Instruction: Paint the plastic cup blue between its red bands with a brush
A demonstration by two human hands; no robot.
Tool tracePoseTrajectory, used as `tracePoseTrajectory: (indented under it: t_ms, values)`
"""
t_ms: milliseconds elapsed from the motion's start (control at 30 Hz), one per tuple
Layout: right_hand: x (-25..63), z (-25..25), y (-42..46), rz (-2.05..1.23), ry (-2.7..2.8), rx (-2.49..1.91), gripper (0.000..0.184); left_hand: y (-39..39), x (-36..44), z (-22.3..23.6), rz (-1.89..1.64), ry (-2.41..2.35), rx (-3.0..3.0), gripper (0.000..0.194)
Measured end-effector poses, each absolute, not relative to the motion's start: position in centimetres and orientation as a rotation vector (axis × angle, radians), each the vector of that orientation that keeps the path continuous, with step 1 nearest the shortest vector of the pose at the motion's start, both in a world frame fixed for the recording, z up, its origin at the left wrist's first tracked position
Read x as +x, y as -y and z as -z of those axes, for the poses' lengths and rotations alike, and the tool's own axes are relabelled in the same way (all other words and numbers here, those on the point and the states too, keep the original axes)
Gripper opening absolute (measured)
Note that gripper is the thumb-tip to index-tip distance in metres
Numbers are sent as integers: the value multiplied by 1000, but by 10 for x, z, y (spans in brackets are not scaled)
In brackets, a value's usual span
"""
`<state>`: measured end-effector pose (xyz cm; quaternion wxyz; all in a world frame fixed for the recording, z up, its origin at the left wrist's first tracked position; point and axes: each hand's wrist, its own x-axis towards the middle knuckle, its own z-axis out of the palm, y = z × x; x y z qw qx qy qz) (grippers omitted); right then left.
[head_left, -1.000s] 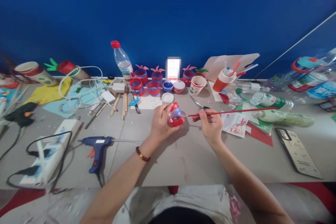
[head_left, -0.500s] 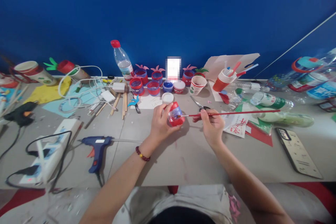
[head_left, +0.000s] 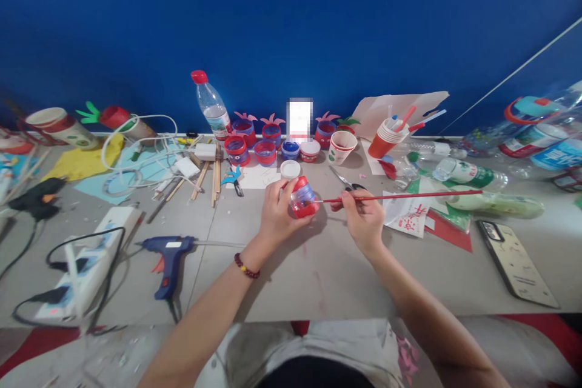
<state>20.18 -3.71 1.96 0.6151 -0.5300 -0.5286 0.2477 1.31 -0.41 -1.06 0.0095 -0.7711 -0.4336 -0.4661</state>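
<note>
My left hand (head_left: 278,209) is closed round a small clear plastic cup (head_left: 301,197), which looks like a cut bottle piece painted with red and blue-purple bands. The cup is tilted, its side facing my right hand. A long red paintbrush (head_left: 409,195) lies pinched in my right hand (head_left: 364,218), its handle pointing right. The brush tip meets the cup's side near a patch that is still see-through. Just beyond the cup stand a white round lid (head_left: 290,170), a blue paint pot (head_left: 290,150) and a pinkish-white pot (head_left: 310,151). Scissors (head_left: 344,179) lie behind my right hand.
Several painted cups (head_left: 236,151) stand by the blue wall, near a clear bottle (head_left: 213,106). At left are a blue glue gun (head_left: 169,254), a power strip (head_left: 91,260) and tangled white cables. Bottles, a paper cup stack (head_left: 386,139) and a phone (head_left: 517,264) lie right.
My right hand and the brush have shifted slightly left, and the brush tip sits a little farther over the cup's side. My left hand holds the cup in nearly the same place.
</note>
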Motion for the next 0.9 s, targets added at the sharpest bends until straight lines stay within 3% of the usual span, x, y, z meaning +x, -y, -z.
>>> tracePoseTrajectory:
  t_ms: [367, 667, 900]
  values:
    - [215, -22, 25, -531, 1060, -1183, 29, 6, 11, 7, 1456, 1402, -2441, 83]
    - [203, -17, 33, -763, 1072, -1162, 25, 5, 13, 8, 1440, 1356, -2451, 79]
    - [202, -22, 31, -736, 1049, -1182, 30, 6, 14, 8, 1507, 1373, -2436, 80]
